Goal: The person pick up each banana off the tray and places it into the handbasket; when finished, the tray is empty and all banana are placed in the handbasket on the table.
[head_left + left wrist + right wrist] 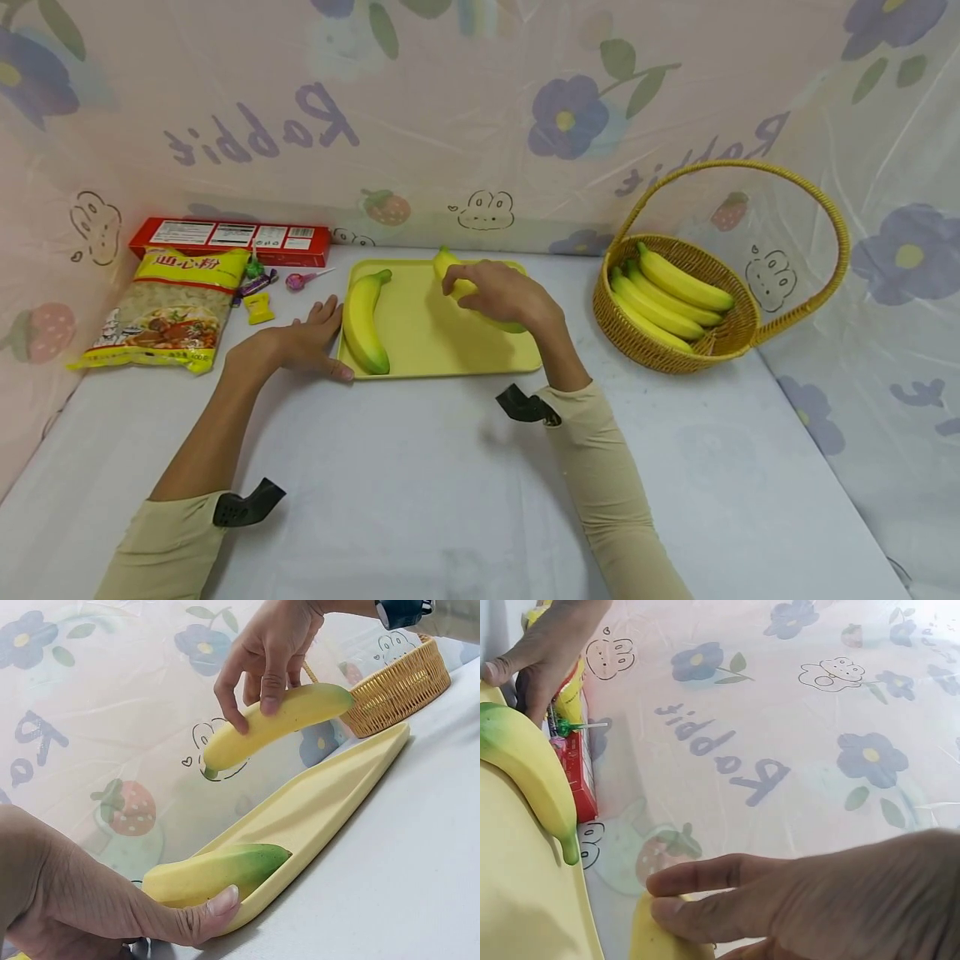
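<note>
My right hand (498,292) grips a yellow banana (289,712) from above, holding it raised over the yellow tray (420,358). Thumb and fingers pinch the banana's sides in the left wrist view. A second banana (363,325) lies along the tray's left side, its stem toward the far edge. Beside it, my left hand (300,337) rests at the tray's left edge with fingers spread and straight, the thumb (217,904) at the near left corner. In the right wrist view only one end of the held banana (664,937) shows under the fingers.
A wicker basket (678,354) with several bananas and a tall handle stands on the right. At the left are a pasta bag (176,308), a red box (228,237), a yellow candy (258,308) and a lollipop (297,282). A printed curtain hangs behind the table.
</note>
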A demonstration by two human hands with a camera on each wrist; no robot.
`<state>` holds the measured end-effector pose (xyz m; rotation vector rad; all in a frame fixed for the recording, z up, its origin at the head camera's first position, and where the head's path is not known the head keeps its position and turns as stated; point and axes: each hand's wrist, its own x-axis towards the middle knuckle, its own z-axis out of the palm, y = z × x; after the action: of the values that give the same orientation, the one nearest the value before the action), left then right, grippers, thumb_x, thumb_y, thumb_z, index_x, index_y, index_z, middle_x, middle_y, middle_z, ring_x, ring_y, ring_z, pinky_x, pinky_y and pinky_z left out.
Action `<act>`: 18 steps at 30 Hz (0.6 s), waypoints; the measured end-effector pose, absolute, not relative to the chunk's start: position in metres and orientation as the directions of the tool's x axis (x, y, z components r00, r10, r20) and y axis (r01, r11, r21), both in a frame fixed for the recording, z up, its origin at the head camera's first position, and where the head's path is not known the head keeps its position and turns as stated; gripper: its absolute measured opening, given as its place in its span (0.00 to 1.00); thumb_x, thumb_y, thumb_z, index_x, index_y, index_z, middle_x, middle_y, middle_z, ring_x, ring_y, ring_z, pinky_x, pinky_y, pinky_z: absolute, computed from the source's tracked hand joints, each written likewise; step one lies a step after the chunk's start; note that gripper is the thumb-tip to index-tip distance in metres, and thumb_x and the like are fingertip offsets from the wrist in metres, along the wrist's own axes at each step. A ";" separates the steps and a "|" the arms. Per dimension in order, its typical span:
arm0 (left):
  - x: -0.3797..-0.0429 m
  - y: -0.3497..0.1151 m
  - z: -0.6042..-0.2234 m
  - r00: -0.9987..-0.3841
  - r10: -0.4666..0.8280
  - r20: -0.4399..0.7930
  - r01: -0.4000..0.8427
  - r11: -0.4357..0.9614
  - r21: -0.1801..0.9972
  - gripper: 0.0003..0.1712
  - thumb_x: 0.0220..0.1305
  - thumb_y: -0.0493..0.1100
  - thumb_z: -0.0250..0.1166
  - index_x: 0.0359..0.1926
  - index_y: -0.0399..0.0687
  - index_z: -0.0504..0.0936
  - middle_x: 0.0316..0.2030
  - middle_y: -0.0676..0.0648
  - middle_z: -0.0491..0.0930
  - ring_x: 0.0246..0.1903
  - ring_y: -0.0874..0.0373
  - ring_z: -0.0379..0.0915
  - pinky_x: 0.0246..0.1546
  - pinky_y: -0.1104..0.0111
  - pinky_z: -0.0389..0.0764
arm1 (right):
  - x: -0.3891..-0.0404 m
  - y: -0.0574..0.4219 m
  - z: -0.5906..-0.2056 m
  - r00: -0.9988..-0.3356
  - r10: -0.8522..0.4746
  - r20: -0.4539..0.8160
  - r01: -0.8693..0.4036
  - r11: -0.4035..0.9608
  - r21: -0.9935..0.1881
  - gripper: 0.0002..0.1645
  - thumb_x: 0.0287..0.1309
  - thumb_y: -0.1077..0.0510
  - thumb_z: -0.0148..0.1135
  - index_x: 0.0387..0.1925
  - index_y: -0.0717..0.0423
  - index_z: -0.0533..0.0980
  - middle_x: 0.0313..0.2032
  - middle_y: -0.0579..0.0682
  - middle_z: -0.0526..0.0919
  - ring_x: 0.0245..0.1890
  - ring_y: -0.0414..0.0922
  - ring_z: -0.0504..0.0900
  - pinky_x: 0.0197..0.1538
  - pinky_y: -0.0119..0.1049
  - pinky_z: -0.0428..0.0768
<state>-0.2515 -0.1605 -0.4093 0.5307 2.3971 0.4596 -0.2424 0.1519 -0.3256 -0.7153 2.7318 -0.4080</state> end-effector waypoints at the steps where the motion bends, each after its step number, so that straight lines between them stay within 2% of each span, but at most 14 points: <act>1: -0.252 -0.161 -0.410 -0.719 0.478 -0.505 0.258 0.858 0.445 0.75 0.59 0.64 0.75 0.82 0.30 0.33 0.81 0.26 0.25 0.81 0.27 0.21 0.79 0.31 0.34 | -0.242 0.153 -0.325 -0.838 -0.508 -0.200 -0.427 0.837 -0.342 0.18 0.74 0.62 0.60 0.61 0.49 0.79 0.63 0.52 0.83 0.56 0.51 0.82 0.62 0.48 0.81; 8: -0.252 -0.161 -0.409 -0.719 0.479 -0.504 0.258 0.857 0.446 0.75 0.59 0.64 0.74 0.82 0.31 0.33 0.81 0.26 0.25 0.81 0.27 0.21 0.79 0.31 0.34 | -0.238 0.164 -0.316 -0.843 -0.515 -0.155 -0.432 0.821 -0.372 0.19 0.74 0.64 0.58 0.62 0.52 0.76 0.60 0.55 0.84 0.52 0.51 0.79 0.60 0.48 0.80; 12: -0.252 -0.161 -0.409 -0.720 0.476 -0.505 0.256 0.858 0.445 0.75 0.59 0.64 0.74 0.82 0.32 0.32 0.81 0.26 0.25 0.81 0.27 0.21 0.79 0.31 0.34 | -0.235 0.171 -0.310 -0.842 -0.527 -0.118 -0.452 0.807 -0.380 0.20 0.73 0.66 0.59 0.63 0.54 0.75 0.61 0.57 0.83 0.55 0.52 0.80 0.62 0.50 0.80; 18: -0.252 -0.161 -0.410 -0.721 0.479 -0.500 0.260 0.857 0.445 0.75 0.59 0.63 0.75 0.82 0.30 0.33 0.81 0.26 0.26 0.81 0.26 0.21 0.79 0.31 0.34 | -0.233 0.182 -0.304 -0.861 -0.496 -0.114 -0.419 0.818 -0.394 0.25 0.73 0.66 0.59 0.67 0.50 0.71 0.64 0.58 0.81 0.58 0.54 0.79 0.63 0.51 0.79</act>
<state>-0.2521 -0.1614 -0.4102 0.5343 2.4025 0.4606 -0.2332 0.1824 -0.3039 -0.7114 2.7910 -0.5328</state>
